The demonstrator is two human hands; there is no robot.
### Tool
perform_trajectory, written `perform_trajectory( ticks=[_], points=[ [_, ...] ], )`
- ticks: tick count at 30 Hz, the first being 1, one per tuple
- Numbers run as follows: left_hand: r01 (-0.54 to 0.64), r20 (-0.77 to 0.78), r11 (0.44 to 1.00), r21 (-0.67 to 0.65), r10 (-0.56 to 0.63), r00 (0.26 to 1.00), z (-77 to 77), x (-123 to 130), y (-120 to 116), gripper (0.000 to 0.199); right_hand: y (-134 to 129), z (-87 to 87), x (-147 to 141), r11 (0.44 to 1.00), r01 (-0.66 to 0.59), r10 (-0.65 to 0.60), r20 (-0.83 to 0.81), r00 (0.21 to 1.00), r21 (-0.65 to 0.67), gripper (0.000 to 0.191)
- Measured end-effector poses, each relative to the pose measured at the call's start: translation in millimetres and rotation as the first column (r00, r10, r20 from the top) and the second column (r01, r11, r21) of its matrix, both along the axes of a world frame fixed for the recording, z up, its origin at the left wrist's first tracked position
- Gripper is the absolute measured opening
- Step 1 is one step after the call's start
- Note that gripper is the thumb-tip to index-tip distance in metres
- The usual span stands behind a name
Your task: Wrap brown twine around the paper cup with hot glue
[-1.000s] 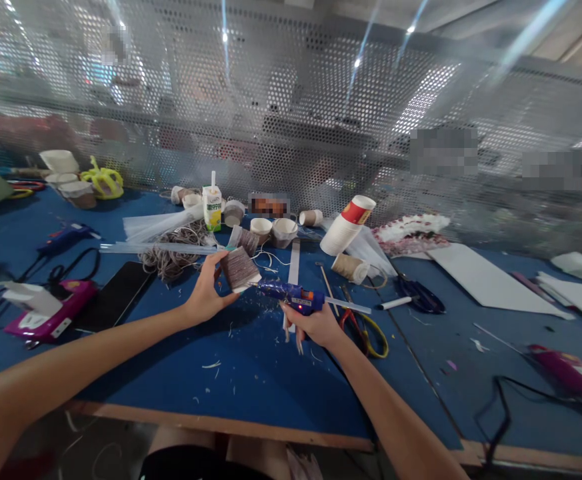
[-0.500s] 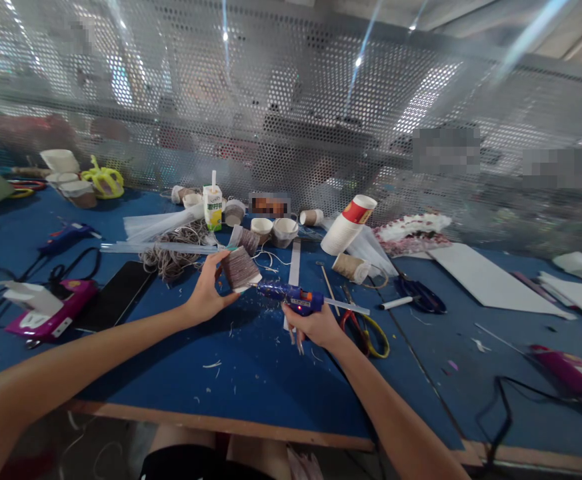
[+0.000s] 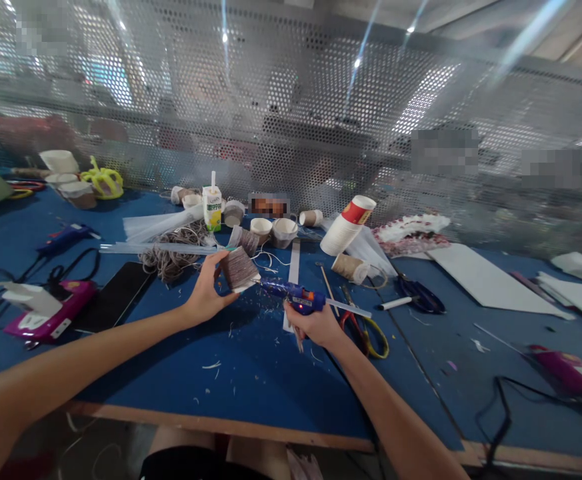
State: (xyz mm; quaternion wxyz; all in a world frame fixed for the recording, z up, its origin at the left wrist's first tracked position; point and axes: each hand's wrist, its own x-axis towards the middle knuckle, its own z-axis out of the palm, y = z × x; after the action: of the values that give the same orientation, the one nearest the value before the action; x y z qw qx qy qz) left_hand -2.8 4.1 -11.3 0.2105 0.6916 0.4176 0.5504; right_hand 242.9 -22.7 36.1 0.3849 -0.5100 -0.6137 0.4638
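My left hand grips a paper cup wrapped in grey-brown yarn, tilted on its side with its white rim to the right. My right hand is closed round the handle of a blue glue gun, whose nozzle points left at the cup's rim. A clear glue stick sticks out of the gun's back end. Whether the nozzle touches the cup is too small to tell. Behind the held cup lies another yarn-wrapped cup.
Red-and-yellow scissors lie right of my right hand. Farther back stand a juice carton and stacked paper cups. A yarn tangle, black phone and magenta power strip are on the left. A perforated metal screen rises behind.
Both hands hold almost the same pose. The glue gun and my right hand have shifted very slightly to the right.
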Motion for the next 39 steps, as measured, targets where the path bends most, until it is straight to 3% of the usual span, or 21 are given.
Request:
perform_trajectory(
  ticks=[4,9,13,17,24,30,36,39],
  points=[
    [-0.005,0.011,1.000,-0.004,0.005,1.000,-1.1,0,1,0.071,-2,8.8,-4,1.000,-0.024,0.024,0.007,1.000,-0.011,0.015],
    [-0.007,0.020,1.000,0.000,0.007,1.000,0.8,0,0,0.069,-2,22.4,-10,0.999,0.017,-0.021,0.089,0.996,0.050,0.025],
    [-0.006,0.024,1.000,-0.006,0.006,1.000,1.7,0,-1,0.069,-1,27.5,-4,0.992,-0.088,0.071,0.174,0.982,0.091,0.018],
    [-0.006,0.017,1.000,-0.004,0.006,1.000,0.9,0,0,0.069,-1,25.6,2,0.983,-0.146,0.116,0.233,0.966,0.116,0.009],
    [0.019,-0.001,1.000,0.007,-0.019,1.000,0.6,-1,1,0.070,-5,17.7,-10,0.991,-0.103,0.082,0.211,0.974,0.088,0.027],
    [0.004,0.000,1.000,0.020,-0.004,1.000,0.1,-1,1,0.071,-3,9.8,-13,0.989,-0.134,0.115,0.239,0.964,0.061,0.023],
    [0.002,0.008,1.000,0.005,-0.002,1.000,-0.1,0,2,0.070,-4,8.8,-13,0.989,-0.134,0.123,0.169,0.978,0.058,0.020],
    [-0.012,0.028,1.000,0.000,0.012,1.000,-0.5,1,2,0.068,-4,13.2,-8,0.984,-0.112,0.090,0.160,0.983,0.140,0.016]
  ],
)
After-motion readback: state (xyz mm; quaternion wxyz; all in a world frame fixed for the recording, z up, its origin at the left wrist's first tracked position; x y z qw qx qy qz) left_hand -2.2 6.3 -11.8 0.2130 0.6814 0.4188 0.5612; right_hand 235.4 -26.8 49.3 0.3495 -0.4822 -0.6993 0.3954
